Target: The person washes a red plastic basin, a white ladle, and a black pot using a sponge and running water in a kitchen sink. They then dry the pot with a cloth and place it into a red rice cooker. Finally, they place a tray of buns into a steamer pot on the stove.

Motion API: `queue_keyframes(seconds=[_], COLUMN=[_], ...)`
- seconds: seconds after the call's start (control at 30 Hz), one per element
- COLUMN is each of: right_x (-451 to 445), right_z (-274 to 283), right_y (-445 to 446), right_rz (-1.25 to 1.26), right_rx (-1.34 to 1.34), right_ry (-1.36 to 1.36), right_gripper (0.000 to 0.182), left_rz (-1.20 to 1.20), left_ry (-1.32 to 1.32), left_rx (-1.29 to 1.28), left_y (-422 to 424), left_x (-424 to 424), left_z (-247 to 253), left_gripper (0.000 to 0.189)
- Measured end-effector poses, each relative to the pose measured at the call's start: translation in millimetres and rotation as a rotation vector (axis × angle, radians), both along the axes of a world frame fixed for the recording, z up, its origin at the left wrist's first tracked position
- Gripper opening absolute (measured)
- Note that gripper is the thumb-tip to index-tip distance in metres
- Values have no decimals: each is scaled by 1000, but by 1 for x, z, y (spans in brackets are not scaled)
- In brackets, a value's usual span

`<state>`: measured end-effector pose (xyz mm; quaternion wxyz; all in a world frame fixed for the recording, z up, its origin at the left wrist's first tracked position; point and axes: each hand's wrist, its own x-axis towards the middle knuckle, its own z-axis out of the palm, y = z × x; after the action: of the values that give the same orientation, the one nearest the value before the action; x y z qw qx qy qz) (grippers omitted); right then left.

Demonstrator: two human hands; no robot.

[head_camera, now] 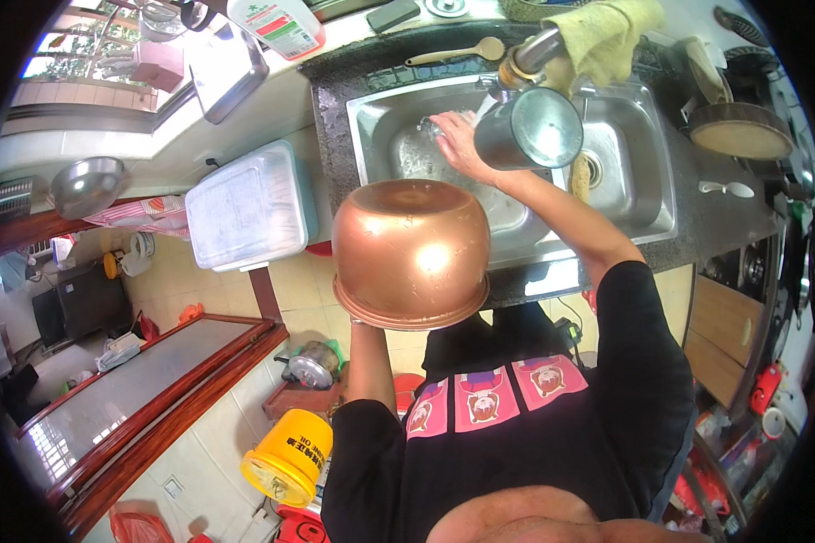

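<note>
A copper-coloured metal pot [411,254], bottom turned up and wet with drops, is held in front of the sink by my left hand [358,322]; its fingers are hidden by the pot. Over the left basin of the steel double sink [407,153], my right hand [458,142] reaches out with its fingers in running or splashing water. A dark cylindrical container [547,129] by the faucet [533,54] hides part of the right wrist. Whether the right hand holds anything is not clear. In the right basin, beside the drain, lies a long tan object [579,178].
Behind the sink lie a wooden spoon [458,52] and a yellow-green cloth [601,41] draped over the faucet. A lidded plastic bin [248,207] stands left of the sink. A round pan [740,132] and a white spoon [727,189] are at the right.
</note>
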<state>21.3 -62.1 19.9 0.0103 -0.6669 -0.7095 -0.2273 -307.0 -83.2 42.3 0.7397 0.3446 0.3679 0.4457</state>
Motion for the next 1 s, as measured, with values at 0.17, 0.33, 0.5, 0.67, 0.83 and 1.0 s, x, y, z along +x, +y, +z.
queue_keyframes(seconds=[0.17, 0.33, 0.5, 0.67, 0.83, 1.0], right_x=[26, 24, 83, 141, 135, 140], right_z=[-4, 14, -11, -21, -2, 23], right_y=[-43, -75, -113, -111, -89, -91], right_rz=[38, -131, -658, -760, -695, -675], right_rx=[-54, -190, 301, 434, 476, 350], right_ry=[-567, 809, 1441, 2143, 2347, 2472], right_gripper=[43, 48, 57, 65, 54, 38], left_rz=[-59, -72, -77, -116, -142, -178], left_ry=[-4, 4, 3, -7, 27, 6], left_rx=[27, 58, 88, 153, 241, 307], left_y=[9, 15, 20, 28, 24, 21], left_x=[15, 18, 19, 34, 58, 65], left_z=[4, 15, 20, 35, 72, 70], left_gripper=[43, 44, 44, 44, 45, 45])
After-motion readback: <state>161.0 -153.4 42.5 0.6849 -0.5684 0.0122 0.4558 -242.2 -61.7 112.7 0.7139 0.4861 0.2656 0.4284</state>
